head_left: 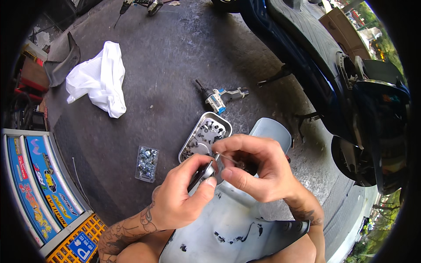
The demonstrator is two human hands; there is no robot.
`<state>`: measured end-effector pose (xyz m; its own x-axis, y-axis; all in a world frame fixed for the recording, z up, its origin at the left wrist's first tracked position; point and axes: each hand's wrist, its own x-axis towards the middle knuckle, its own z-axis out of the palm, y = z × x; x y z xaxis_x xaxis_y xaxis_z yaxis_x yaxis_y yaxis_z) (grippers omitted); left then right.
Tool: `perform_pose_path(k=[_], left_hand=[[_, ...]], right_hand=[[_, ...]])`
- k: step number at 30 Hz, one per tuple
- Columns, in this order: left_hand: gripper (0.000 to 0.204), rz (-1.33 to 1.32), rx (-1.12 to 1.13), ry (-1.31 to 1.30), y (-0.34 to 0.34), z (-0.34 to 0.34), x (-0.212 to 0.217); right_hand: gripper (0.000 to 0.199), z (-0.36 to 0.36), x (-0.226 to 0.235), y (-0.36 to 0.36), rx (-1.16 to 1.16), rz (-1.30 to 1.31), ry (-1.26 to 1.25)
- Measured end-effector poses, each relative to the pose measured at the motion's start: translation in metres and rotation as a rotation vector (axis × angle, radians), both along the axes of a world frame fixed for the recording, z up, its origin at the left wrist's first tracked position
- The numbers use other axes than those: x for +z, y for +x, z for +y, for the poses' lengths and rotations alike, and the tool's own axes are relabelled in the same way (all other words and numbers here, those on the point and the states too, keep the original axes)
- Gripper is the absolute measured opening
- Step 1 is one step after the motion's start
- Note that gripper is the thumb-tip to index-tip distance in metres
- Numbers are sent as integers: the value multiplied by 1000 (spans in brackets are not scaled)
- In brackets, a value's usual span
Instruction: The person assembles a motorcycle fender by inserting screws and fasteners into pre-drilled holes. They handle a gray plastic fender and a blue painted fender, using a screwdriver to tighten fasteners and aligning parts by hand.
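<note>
My left hand (180, 199) is closed around a small black part with a silver rounded face (206, 172), gripped between thumb and fingers. Close by on its right, my right hand (263, 168) is curled, and a thin metal pin-like piece (226, 157) shows between its fingers. A darker bit sits deeper in that hand, too hidden to name. The pin's left end comes near the part in my left hand; I cannot tell whether they touch. Beneath both hands, a pale grey body panel (206, 223) with black scuffs lies across my lap.
A metal tray (181, 155) of screws and clips stands ahead, beside a clear box of metal clips (147, 164). Beyond lie a cordless driver (217, 101) and a white cloth (103, 81). A dark scooter (307, 65) stands right; a stickered cabinet (41, 184) is left.
</note>
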<state>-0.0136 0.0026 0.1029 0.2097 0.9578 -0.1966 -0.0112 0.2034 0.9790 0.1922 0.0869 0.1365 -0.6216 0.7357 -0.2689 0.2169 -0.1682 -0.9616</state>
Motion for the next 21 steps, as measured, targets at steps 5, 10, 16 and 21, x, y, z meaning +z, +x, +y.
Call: perform_pose_path(k=[5,10,16,21], left_hand=[[26,77,53,75,1,-4,-2],[26,72,-7,112,-2,-3,-6],[25,22,-21,79,-5,-1,-4],[23,28,-26,95,-8,-1,-7]], right_hand=[[36,-2,-16,-9,107,72,-88],[32,-4,-26,-12,70,156,-268],[24,-9,-32,-19,30,185,-40],[26,-2,-41,-18,98,239,-112]])
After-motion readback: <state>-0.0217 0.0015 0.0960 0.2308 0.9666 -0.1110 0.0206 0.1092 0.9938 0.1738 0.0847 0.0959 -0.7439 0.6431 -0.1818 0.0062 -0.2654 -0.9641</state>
